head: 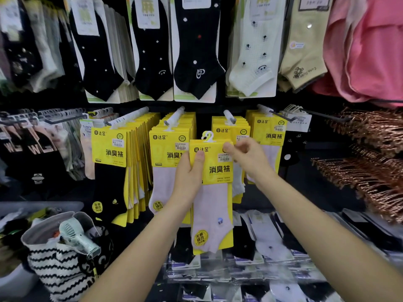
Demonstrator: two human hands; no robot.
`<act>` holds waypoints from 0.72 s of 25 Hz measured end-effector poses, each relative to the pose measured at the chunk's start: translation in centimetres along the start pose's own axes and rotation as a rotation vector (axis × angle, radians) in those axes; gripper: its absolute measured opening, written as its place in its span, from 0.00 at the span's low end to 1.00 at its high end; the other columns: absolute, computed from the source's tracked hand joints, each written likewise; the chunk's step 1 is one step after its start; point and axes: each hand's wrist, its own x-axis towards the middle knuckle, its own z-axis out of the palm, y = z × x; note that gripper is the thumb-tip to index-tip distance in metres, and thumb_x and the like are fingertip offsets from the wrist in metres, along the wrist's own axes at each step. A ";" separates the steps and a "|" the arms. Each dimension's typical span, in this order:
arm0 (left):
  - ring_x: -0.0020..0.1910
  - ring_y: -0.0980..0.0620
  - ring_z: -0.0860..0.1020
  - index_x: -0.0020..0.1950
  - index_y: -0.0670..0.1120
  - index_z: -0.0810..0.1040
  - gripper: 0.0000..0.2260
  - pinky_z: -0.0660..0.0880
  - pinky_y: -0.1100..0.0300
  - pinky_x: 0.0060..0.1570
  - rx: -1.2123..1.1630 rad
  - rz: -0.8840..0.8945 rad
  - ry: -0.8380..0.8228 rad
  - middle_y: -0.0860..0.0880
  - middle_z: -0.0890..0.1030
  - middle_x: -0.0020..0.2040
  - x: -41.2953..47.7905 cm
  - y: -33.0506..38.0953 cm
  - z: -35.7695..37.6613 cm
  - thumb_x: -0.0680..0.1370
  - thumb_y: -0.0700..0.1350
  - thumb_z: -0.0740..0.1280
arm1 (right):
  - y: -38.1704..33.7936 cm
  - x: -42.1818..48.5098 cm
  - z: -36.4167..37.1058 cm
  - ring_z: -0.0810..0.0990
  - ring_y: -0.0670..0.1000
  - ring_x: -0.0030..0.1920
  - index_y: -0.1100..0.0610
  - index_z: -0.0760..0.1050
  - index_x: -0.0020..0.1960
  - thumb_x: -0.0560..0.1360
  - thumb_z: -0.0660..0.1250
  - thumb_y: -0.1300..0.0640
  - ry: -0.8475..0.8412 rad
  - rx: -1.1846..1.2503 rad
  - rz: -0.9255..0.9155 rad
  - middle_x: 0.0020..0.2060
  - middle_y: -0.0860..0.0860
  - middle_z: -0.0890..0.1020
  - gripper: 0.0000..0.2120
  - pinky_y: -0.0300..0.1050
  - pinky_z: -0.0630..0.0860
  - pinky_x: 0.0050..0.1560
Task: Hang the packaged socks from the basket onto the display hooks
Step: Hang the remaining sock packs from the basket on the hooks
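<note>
I hold a yellow sock pack [212, 192] with a pale pink sock and a white plastic hanger tab upright in front of the display. My left hand [190, 173] grips its left edge, thumb across the yellow card. My right hand [247, 158] pinches the card's top right corner. Its tab sits just below and between two white display hooks, one at centre [174, 117] and one to the right [229, 117], both loaded with matching yellow packs. A striped fabric basket [56, 258] stands at lower left.
More yellow packs hang on hooks at left [126, 120] and right [265, 110]. Black and cream socks hang in the row above. Copper-coloured hangers [370, 153] jut out on the right. Bagged socks lie on the shelf below [239, 258]. A small handheld fan [76, 236] rests in the basket.
</note>
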 end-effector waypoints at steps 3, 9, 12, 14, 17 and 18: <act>0.49 0.62 0.79 0.54 0.49 0.74 0.08 0.76 0.66 0.47 -0.024 -0.007 -0.003 0.52 0.80 0.51 -0.2 0.0 1.2 0.80 0.51 0.60 | 0.2 -0.9 0.0 0.75 0.48 0.40 0.51 0.70 0.41 0.68 0.74 0.49 -0.001 0.000 -0.053 0.38 0.47 0.76 0.13 0.44 0.73 0.42; 0.38 0.60 0.73 0.45 0.48 0.72 0.08 0.72 0.58 0.41 0.044 0.018 0.067 0.51 0.76 0.40 -0.3 -0.4 0.4 0.81 0.48 0.57 | 0.9 -0.3 -1.9 0.82 0.50 0.43 0.51 0.74 0.42 0.75 0.68 0.57 -0.035 0.231 0.127 0.37 0.46 0.82 0.05 0.49 0.81 0.42; 0.37 0.56 0.71 0.44 0.48 0.72 0.10 0.70 0.59 0.39 0.052 0.021 0.109 0.51 0.74 0.38 -0.5 -0.5 -0.8 0.81 0.49 0.57 | 0.9 1.0 -3.0 0.81 0.50 0.41 0.54 0.72 0.39 0.77 0.64 0.57 0.074 0.264 0.212 0.36 0.49 0.79 0.08 0.52 0.80 0.44; 0.38 0.53 0.70 0.45 0.44 0.72 0.12 0.68 0.57 0.38 0.099 0.026 0.118 0.48 0.73 0.39 -0.4 -0.5 -2.0 0.81 0.50 0.56 | 0.2 1.9 -3.3 0.80 0.46 0.35 0.55 0.73 0.44 0.78 0.64 0.58 0.130 0.236 0.170 0.33 0.48 0.78 0.03 0.42 0.78 0.34; 0.38 0.53 0.71 0.47 0.43 0.73 0.12 0.69 0.58 0.38 0.127 0.047 0.137 0.47 0.74 0.40 -0.2 -0.3 -3.3 0.81 0.50 0.56 | -0.9 3.0 -2.2 0.77 0.48 0.39 0.57 0.73 0.54 0.78 0.64 0.57 0.125 0.137 0.092 0.35 0.49 0.78 0.07 0.41 0.74 0.38; 0.37 0.56 0.72 0.46 0.44 0.74 0.11 0.70 0.60 0.38 0.124 0.053 0.141 0.48 0.74 0.39 -0.2 -0.2 -3.5 0.81 0.49 0.57 | -1.1 3.2 -1.5 0.77 0.48 0.40 0.57 0.72 0.58 0.77 0.64 0.57 0.127 0.108 0.081 0.37 0.49 0.78 0.10 0.41 0.74 0.39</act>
